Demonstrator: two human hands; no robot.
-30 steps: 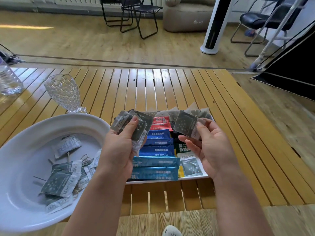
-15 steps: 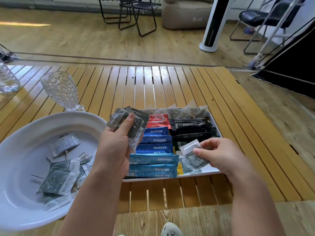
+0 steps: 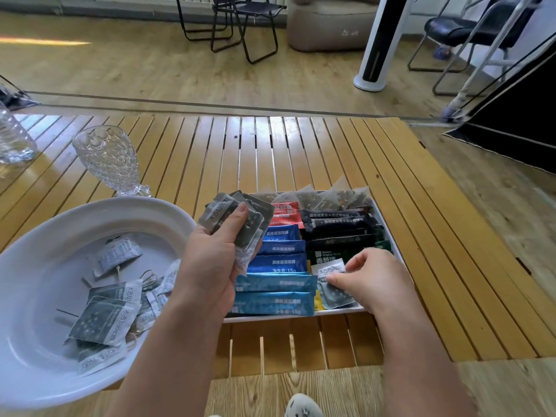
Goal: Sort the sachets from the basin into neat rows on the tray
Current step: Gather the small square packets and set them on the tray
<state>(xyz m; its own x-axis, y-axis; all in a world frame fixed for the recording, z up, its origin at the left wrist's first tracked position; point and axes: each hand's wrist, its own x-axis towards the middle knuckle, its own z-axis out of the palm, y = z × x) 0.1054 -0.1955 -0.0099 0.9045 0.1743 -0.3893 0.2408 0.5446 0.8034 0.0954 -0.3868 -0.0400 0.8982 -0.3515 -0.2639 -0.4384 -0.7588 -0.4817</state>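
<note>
At the far left a clear plastic bottle [image 3: 12, 139] stands on the wooden slat table [image 3: 421, 236]. Next to it is a bumpy clear glass [image 3: 106, 159], just behind the big white basin [image 3: 36, 296]. Inside the basin lie some loose sachets [image 3: 105, 320], grey and white, all in a messy pile.

The left hand [image 3: 210, 266] is held up between the basin and the tray. Its thumb and fingers are curled round a bunch of grey sachets [image 3: 237, 221], which stick up out of the top of the hand.

The white tray [image 3: 388, 224] sits to the right of the basin. In it are a red packet [image 3: 285, 215], rows of blue packets [image 3: 279, 266], rows of dark packets [image 3: 340, 230] and see-through tea bags [image 3: 325, 197] at the back.

The right hand [image 3: 373, 284] is low over the tray's near right corner. Its thumb and fingers pinch one grey sachet [image 3: 334, 287], which lies right under the fingertips, touching the tray beside the blue packets.
</note>
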